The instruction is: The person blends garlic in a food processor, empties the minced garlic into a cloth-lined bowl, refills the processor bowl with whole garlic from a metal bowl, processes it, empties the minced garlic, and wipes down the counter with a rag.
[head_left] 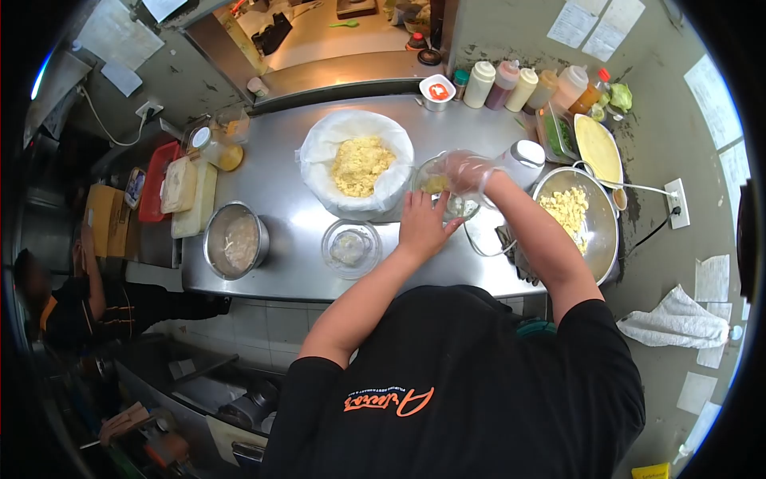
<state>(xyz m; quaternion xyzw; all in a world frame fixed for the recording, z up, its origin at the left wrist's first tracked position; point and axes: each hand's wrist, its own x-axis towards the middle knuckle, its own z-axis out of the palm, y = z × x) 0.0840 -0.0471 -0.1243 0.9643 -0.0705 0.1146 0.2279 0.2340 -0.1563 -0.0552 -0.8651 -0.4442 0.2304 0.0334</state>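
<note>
Brushed steel is being shown across the middle of the frame as a table [271,168], on which every bowl is being supported. At its upper centre, a heap of crumbly, pale-yellow mash [363,166] is being held in a large bowl lined with white plastic [313,156]. At the right of the frame, chunkier yellow pieces [564,209] are being contained by a wide steel bowl [602,231]; at the left, a pale, wet-looking mixture [239,243] is being held in a deeper steel bowl [262,239].

Just right of centre, a clear bowl [423,170] is being worked over by both hands. It is see-through and round, with glints along its wall, and a little yellowish matter [436,184] is being glimpsed inside. Its near-left rim is being touched by the left hand [424,222], the fingers spread and loosely bent. The right hand [467,172], covered by a clear plastic glove, is being reached into the bowl; whether anything is being gripped by its fingers cannot be told. Below centre, a smaller clear container [329,249] is being supported near the table's front edge.
</note>
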